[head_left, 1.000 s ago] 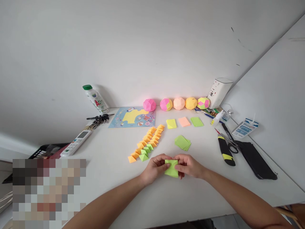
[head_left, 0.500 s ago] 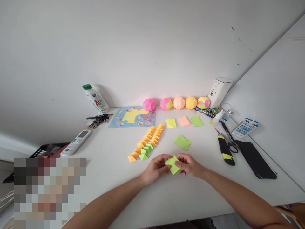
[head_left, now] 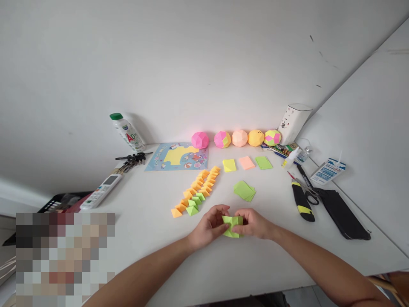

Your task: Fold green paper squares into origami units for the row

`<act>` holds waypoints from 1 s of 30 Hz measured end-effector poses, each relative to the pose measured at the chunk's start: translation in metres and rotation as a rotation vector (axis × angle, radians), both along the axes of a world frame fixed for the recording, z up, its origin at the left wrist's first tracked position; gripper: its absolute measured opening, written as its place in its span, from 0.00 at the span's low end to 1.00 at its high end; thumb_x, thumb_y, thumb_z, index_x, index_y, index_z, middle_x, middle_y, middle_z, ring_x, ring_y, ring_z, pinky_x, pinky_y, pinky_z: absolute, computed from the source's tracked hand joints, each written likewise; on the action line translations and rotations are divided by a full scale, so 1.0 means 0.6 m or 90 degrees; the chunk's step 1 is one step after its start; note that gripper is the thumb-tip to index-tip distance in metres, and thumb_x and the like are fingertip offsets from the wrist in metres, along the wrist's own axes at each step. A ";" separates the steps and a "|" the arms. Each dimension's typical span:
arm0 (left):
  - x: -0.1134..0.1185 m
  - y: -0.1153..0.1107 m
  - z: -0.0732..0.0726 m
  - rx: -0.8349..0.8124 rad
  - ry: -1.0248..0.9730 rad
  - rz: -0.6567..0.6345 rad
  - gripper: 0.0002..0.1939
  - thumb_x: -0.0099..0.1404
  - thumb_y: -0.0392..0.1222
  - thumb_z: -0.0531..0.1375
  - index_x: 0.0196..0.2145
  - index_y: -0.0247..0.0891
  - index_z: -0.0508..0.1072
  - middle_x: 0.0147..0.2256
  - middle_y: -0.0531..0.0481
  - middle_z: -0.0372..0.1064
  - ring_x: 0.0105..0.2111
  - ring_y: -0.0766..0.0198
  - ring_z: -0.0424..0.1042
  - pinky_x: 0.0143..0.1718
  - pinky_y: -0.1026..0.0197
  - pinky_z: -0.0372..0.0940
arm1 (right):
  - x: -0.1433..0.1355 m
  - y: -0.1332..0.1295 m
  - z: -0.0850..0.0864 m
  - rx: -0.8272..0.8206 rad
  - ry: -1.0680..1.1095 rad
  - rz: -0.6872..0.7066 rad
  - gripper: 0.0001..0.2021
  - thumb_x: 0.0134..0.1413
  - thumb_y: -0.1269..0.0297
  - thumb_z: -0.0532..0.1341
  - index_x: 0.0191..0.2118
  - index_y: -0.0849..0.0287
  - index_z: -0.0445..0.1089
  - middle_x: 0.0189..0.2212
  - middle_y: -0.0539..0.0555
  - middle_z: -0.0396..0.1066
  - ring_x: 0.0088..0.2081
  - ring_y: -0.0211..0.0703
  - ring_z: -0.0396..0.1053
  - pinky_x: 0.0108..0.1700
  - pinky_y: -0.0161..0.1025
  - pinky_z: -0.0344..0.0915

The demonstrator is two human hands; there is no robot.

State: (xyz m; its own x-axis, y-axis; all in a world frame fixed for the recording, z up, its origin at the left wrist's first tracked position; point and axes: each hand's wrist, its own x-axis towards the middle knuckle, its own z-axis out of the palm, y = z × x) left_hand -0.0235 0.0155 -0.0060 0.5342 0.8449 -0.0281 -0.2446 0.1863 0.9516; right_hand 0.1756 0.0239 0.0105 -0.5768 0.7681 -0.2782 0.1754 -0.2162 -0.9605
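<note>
A creased light green paper square (head_left: 233, 221) is held between my two hands above the front of the table. My left hand (head_left: 211, 226) pinches its left side, thumb on the near face. On its right side, my right hand (head_left: 254, 224) grips it with thumb and fingers. Some fingertips are hidden behind the paper. Loose green paper sheets (head_left: 244, 191) lie fanned just beyond my hands. To the left run two rows of folded orange paper pieces (head_left: 198, 183), with several folded green pieces (head_left: 192, 207) at the near end.
Several faceted paper balls (head_left: 240, 137) line the wall. Before them lie yellow (head_left: 229, 165), peach (head_left: 247, 162) and green (head_left: 263, 162) paper stacks. A utility knife (head_left: 303, 201), scissors (head_left: 311, 197) and black pouch (head_left: 345, 213) lie right; a remote control (head_left: 101, 191) and bottle (head_left: 128, 133) stand left.
The green paper has turned in my hands and now shows crossing creases with its edges raised. My right hand has shifted its grip slightly; the things on the table stay put.
</note>
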 end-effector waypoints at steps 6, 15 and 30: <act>0.004 -0.002 0.009 -0.019 0.014 0.026 0.20 0.56 0.47 0.62 0.45 0.39 0.64 0.33 0.50 0.61 0.29 0.68 0.64 0.30 0.63 0.60 | 0.001 0.005 -0.004 0.019 -0.010 -0.053 0.16 0.42 0.56 0.67 0.30 0.60 0.63 0.21 0.45 0.59 0.22 0.31 0.56 0.20 0.29 0.53; 0.000 -0.017 -0.003 0.183 0.145 0.003 0.21 0.62 0.41 0.56 0.52 0.41 0.59 0.41 0.44 0.63 0.36 0.62 0.65 0.31 0.63 0.62 | 0.000 0.001 -0.008 0.046 -0.069 -0.053 0.14 0.50 0.55 0.61 0.25 0.59 0.59 0.17 0.43 0.55 0.17 0.30 0.52 0.17 0.28 0.51; 0.000 -0.006 -0.013 0.225 0.137 0.091 0.19 0.60 0.41 0.58 0.50 0.42 0.67 0.38 0.46 0.61 0.38 0.61 0.65 0.38 0.57 0.64 | -0.002 -0.001 -0.004 0.177 -0.056 -0.104 0.15 0.48 0.55 0.63 0.23 0.61 0.62 0.19 0.44 0.53 0.21 0.32 0.51 0.22 0.31 0.50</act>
